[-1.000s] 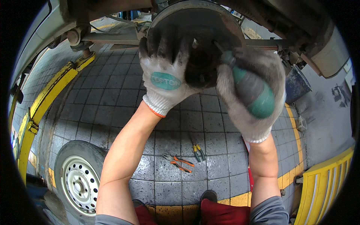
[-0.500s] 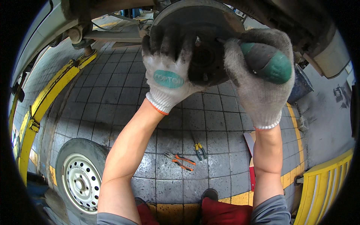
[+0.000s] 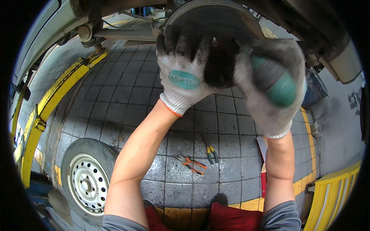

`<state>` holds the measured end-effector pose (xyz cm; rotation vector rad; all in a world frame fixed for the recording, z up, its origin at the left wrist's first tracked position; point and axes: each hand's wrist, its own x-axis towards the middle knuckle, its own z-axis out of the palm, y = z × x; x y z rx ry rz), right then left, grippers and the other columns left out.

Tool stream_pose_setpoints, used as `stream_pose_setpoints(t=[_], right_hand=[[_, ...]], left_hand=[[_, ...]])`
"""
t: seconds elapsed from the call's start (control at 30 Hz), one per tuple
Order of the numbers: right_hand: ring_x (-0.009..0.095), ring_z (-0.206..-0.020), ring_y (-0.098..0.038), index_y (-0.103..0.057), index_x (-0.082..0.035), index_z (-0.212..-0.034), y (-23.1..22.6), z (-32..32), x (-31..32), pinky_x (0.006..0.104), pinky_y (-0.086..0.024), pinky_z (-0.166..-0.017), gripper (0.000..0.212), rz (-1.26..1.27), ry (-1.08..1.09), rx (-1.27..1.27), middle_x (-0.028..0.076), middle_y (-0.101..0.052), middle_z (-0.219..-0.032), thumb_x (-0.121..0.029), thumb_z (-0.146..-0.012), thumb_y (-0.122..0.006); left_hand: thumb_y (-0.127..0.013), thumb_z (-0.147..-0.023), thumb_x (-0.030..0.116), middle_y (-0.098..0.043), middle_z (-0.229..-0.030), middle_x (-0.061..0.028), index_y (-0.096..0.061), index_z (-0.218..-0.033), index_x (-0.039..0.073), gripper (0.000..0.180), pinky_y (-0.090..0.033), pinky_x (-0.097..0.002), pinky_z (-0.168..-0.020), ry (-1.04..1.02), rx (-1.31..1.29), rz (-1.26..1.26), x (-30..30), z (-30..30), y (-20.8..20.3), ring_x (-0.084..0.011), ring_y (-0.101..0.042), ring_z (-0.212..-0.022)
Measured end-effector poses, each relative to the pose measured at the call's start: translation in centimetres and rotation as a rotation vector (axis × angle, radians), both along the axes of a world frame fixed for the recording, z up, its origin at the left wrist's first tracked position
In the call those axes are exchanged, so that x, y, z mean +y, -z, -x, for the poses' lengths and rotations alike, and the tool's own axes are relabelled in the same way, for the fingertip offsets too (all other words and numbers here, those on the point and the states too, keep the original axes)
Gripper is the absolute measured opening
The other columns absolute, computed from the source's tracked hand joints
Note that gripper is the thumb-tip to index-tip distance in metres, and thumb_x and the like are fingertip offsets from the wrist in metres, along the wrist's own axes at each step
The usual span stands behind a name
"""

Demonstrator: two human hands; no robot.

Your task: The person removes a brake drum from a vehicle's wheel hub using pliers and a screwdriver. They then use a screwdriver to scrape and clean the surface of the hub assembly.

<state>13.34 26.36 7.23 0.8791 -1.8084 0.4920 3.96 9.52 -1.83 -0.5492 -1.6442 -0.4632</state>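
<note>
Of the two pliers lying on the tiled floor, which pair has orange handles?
The larger pliers, lying left of the smaller green-and-yellow-handled pair.

Grey tiled floor (image 3: 115, 96) with yellow lift rails (image 3: 58, 96), evenly lit.
</note>
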Motion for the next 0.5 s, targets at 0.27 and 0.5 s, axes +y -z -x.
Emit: stream_pose_setpoints(t=[0.27, 0.5], right_hand=[[0.028, -0.096, -0.069, -0.066, -0.003, -0.107, 2.0, 0.6, 0.5, 0.0362, -0.057, -0.082, 0.036, -0.004, -0.038, 0.174, 0.012, -0.070, -0.108, 0.002, -0.077, -0.084], [0.022, -0.098, -0.067, -0.067, 0.000, -0.104, 0.7, 0.8, 0.4, 0.0335, -0.054, -0.083, 0.030, -0.033, -0.004, 0.089, 0.011, -0.069, -0.103, 0.000, -0.079, -0.085]], left_hand=[[-0.085, -0.069, 0.058, -0.038, -0.156, -0.0280, -0.046, -0.155, 0.015, 0.104, -0.027, -0.0665, -0.117, 0.012, -0.096, 0.024, 0.2, -0.7, 0.0, -0.0530, -0.032, -0.145], [-0.088, -0.054, 0.063, -0.052, -0.138, -0.0237, -0.061, -0.137, 0.013, 0.101, -0.038, -0.0677, -0.101, -0.015, 0.025, -0.013, 0.5, 0.5, 0.4, -0.0530, -0.044, -0.130]])
